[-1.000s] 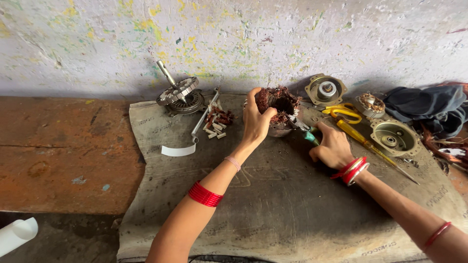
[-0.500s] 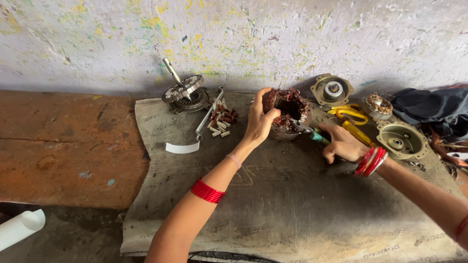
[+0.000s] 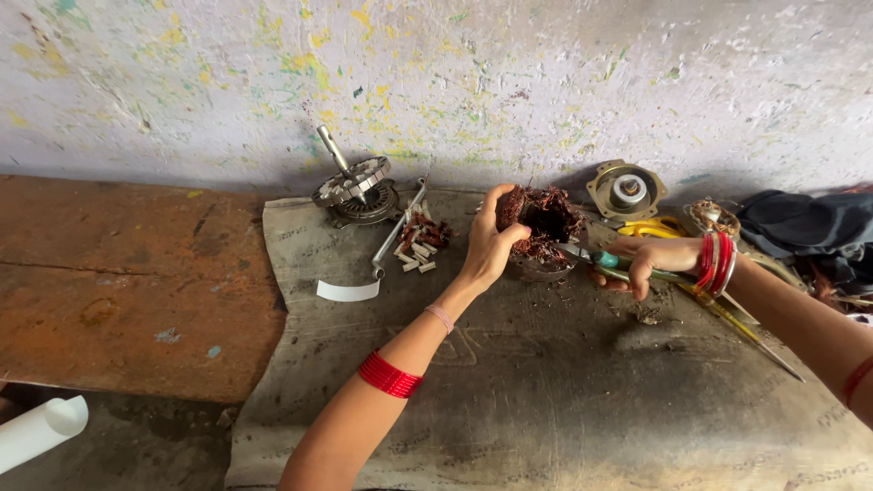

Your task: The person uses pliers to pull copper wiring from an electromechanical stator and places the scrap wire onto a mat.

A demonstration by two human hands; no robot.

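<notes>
My left hand grips the near side of a round motor stator wound with tangled reddish copper wire, holding it on the grey mat. My right hand is closed on a green-handled hand tool whose metal tip points into the stator's right side. Red bangles ring both of my arms.
A rotor with a shaft and a long metal rod lie at the mat's back left beside a pile of small white pieces. A round metal end cover, yellow-handled tool, dark cloth and a white tube lie around.
My right hand has lifted off the mat with the green-handled tool and brought its tip up to the stator. My left hand keeps its grip there.
</notes>
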